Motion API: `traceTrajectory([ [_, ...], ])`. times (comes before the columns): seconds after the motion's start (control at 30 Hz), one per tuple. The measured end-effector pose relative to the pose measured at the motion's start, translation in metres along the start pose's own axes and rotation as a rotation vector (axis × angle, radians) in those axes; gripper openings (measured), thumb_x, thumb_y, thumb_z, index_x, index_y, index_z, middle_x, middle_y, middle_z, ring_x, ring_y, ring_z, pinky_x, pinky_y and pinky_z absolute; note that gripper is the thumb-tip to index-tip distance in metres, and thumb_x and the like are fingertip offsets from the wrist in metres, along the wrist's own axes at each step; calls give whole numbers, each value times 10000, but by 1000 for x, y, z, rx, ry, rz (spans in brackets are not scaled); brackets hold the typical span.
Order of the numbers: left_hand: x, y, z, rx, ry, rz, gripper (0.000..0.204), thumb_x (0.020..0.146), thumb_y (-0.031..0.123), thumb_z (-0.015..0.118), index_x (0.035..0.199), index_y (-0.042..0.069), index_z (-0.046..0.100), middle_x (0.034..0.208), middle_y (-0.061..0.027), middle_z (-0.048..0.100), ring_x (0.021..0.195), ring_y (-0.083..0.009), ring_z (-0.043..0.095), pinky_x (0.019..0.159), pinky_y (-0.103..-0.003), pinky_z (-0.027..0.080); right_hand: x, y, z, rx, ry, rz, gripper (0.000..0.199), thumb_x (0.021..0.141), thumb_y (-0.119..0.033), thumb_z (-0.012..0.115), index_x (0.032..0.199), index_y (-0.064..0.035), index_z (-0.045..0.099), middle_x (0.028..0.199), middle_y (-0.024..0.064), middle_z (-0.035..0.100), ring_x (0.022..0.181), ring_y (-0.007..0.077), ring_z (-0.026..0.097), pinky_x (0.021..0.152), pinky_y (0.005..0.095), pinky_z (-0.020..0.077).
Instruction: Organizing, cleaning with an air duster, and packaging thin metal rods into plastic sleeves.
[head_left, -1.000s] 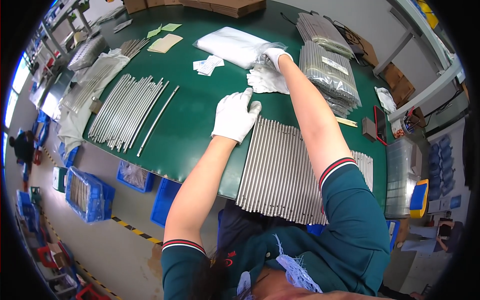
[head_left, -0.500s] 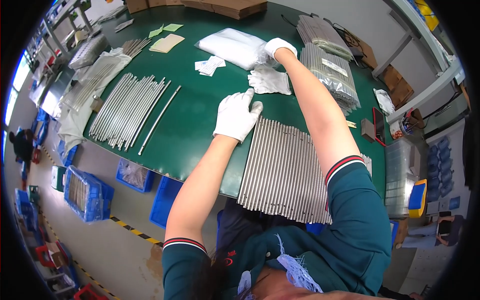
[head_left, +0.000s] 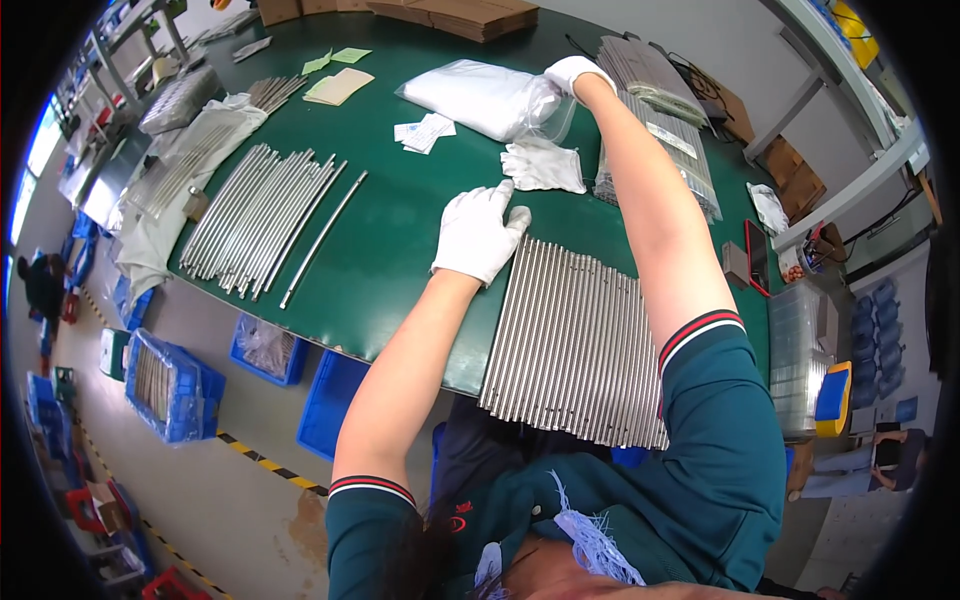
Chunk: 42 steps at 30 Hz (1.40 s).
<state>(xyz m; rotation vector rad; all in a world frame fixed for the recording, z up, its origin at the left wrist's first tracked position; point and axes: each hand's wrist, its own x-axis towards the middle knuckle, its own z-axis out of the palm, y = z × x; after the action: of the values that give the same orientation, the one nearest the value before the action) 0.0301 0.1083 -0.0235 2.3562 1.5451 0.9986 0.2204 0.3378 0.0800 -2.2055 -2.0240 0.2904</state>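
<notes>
Both of my hands wear white gloves. My left hand (head_left: 480, 235) lies with fingers stretched and thumb apart, at the upper left corner of a wide row of metal rods (head_left: 570, 345). It holds nothing. Farther off, my right hand (head_left: 580, 75) has its fingers closed at the right end of a clear plastic bag (head_left: 553, 112). White material (head_left: 475, 95) fills the bag, and its loose film bulges below that hand. The fingertips are partly hidden. A spare pair of white gloves (head_left: 545, 167) lies between my hands.
Left on the green table (head_left: 385, 235) are another row of rods (head_left: 255, 225) and one separate rod (head_left: 325, 238). Wrapped bundles (head_left: 680, 150) lie at the right, beside a metal frame post (head_left: 860, 185). Paper slips (head_left: 425, 132) and flat cardboard (head_left: 455, 15) lie farther back.
My right hand has moved a little right and away from me, drawing the bag's loose film out with it. My left hand stays nearly in place.
</notes>
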Motion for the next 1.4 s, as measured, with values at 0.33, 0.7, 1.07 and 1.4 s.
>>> traceTrajectory([
  [0.33,-8,-16,1,34,41,-2,453,854,362,543,1156,28,593,1041,-136,643,1030,-269,576,940,-394,403,-7,-19,10,1372,244,-25,225,890,-285,572,824,-81,639,716,26,592,570,137,501,549,274,416],
  [0.7,-4,-13,-2,-14,-49,-41,487,856,400,546,1193,51,582,1060,-159,636,1037,-295,574,935,-391,412,-66,26,-107,1372,708,-532,210,908,-277,572,893,-89,665,834,15,631,767,133,552,678,287,445],
  [1.07,-6,48,-48,-212,596,331,976,670,371,812,1407,-3,293,1348,-263,415,1247,-417,406,1043,-471,334,-358,73,-138,1564,36,-491,242,950,-301,545,1056,-87,579,1051,20,632,914,163,621,609,233,471],
  [1.4,-51,185,-136,-991,334,278,409,873,69,643,1263,-6,547,965,-58,664,702,-76,581,625,-205,485,-475,92,-110,1750,2,-700,511,940,-388,529,1328,-59,480,1190,110,597,842,178,604,617,224,446],
])
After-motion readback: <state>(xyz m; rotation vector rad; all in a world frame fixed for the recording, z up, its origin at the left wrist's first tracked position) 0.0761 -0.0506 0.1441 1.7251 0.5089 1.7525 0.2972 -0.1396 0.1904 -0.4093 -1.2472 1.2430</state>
